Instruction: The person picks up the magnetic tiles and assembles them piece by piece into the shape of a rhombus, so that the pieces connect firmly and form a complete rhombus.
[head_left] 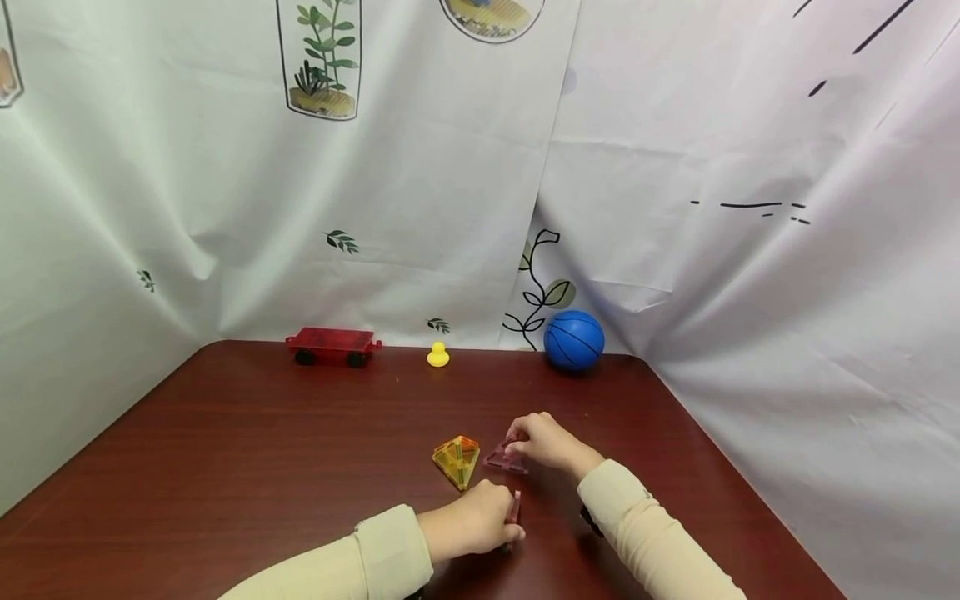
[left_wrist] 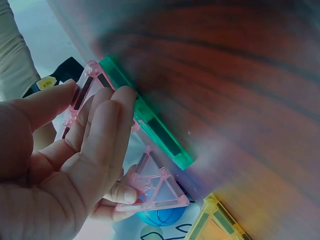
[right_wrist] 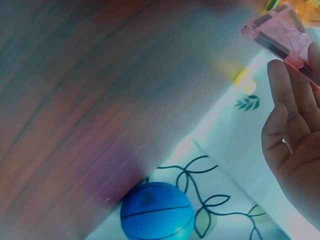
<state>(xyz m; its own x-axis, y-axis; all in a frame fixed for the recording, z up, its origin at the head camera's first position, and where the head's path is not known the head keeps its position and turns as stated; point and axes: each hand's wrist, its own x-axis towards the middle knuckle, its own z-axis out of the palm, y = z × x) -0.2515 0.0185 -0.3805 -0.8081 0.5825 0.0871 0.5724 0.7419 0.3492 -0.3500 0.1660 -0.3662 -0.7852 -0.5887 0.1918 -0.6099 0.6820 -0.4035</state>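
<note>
My left hand (head_left: 476,518) pinches a pink triangular magnetic tile (left_wrist: 86,92) between thumb and fingers, near the table's front. Along that tile's lower edge lies a green tile (left_wrist: 165,137), seen edge-on; the fingers partly cover where they meet. Farther off to the right, my right hand (head_left: 551,444) grips a second pink triangular magnetic tile (head_left: 504,461) by its upper part. In the right wrist view this pink tile (right_wrist: 277,35) is cut off by the frame. Just left of it on the table stands a pointed yellow and orange tile shape (head_left: 456,460).
On the brown table (head_left: 225,467), a red wheeled car base (head_left: 331,342) sits at the far left edge. A yellow rubber duck (head_left: 438,355) and a blue ball (head_left: 574,341) stand along the back. A white printed curtain (head_left: 420,183) surrounds the table's back and sides.
</note>
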